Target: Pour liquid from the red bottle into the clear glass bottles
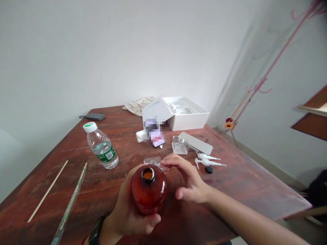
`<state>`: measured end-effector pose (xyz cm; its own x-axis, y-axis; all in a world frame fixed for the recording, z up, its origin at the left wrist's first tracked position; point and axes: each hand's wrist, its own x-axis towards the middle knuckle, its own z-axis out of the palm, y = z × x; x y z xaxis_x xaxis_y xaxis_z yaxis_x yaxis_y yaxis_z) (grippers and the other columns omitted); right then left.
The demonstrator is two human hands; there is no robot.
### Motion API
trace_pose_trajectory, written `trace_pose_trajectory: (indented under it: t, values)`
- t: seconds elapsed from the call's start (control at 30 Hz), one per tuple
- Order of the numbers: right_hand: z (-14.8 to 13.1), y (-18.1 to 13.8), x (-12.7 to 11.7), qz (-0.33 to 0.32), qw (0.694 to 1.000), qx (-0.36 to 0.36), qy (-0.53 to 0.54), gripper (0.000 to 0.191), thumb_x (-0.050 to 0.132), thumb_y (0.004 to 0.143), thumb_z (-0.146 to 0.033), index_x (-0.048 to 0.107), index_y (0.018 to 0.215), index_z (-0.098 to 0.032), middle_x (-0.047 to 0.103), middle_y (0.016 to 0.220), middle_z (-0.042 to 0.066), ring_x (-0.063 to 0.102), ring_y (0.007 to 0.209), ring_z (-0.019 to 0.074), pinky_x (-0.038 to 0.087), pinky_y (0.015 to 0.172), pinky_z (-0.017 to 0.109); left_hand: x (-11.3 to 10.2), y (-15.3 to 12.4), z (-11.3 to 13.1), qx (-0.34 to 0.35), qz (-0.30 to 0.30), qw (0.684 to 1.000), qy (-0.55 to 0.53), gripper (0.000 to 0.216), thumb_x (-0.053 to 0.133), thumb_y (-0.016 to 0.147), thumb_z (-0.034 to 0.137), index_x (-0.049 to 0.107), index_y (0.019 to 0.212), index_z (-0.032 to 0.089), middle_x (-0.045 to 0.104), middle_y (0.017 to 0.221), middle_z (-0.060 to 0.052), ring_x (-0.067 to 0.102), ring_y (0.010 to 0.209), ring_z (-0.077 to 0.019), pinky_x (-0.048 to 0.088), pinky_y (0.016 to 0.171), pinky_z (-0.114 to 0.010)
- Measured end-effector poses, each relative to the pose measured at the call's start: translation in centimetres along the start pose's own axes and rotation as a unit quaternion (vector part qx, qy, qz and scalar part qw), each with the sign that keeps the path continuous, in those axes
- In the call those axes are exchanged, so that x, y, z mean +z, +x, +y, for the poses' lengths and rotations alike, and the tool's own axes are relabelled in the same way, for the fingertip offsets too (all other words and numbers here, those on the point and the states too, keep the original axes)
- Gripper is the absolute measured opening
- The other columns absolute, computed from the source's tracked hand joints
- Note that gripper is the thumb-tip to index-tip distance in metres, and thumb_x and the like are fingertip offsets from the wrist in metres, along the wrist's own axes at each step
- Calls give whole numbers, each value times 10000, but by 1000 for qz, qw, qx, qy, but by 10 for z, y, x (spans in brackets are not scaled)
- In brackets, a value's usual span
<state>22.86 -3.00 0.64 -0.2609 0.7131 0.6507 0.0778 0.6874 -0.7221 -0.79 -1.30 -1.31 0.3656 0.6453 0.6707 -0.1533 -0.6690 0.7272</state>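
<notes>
My left hand [127, 216] is wrapped round an amber bottle [149, 194], whose uncapped mouth faces up toward me. Just right of the bottle, my right hand [186, 178] is held with its fingers apart and curved, holding nothing. Behind the bottle lies a small clear plastic piece [153, 161], partly hidden by the bottle and my hands. Farther right are white pump heads [207, 160] with a round black cap [209, 169] beside them. A clear, angular container [180, 145] stands near a flat grey case [196, 143].
On the left stands a water bottle [103, 149] with a white cap. Near it lie a bare wooden chopstick [48, 190] and a wrapped one [70, 206]. Farther back are a white box [189, 120], a phone [157, 137], a white charger-like block [140, 136], a cloth [139, 105] and a dark grey device [95, 116].
</notes>
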Motion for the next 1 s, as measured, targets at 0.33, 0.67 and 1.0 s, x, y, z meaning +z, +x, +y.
trace_pose_trajectory:
  t: [0.33, 0.67, 1.0]
  values:
    - [1, -1, 14, -71, 996, -8, 58, 1234, 1043, 513, -621, 467, 1583, -397, 571, 1384, 88, 611, 1229, 313, 520, 1083, 496, -4, -8, -9, -17, -23, 996, 80, 1066, 888, 763, 709, 441, 1636, 291, 628, 1487, -163, 654, 1324, -428, 524, 1138, -566]
    - [-18, 4, 12, -111, 986, 101, 72, 1046, 1044, 529, -599, 632, 1435, -276, 648, 1336, 112, 660, 1229, 328, 554, 1098, 469, -1, -15, -8, -73, -83, 993, -45, 1207, 947, 704, 666, 296, 1689, 415, 641, 1502, -136, 696, 1297, -447, 573, 1104, -640]
    - [-13, 3, 19, -61, 992, 22, 107, 951, 1078, 500, -501, 679, 1336, -285, 726, 1265, 90, 688, 1164, 310, 548, 1083, 468, 3, -9, 1, -64, -142, 983, -92, 1254, 987, 740, 511, 176, 1696, 481, 517, 1639, -132, 619, 1409, -455, 501, 1175, -679]
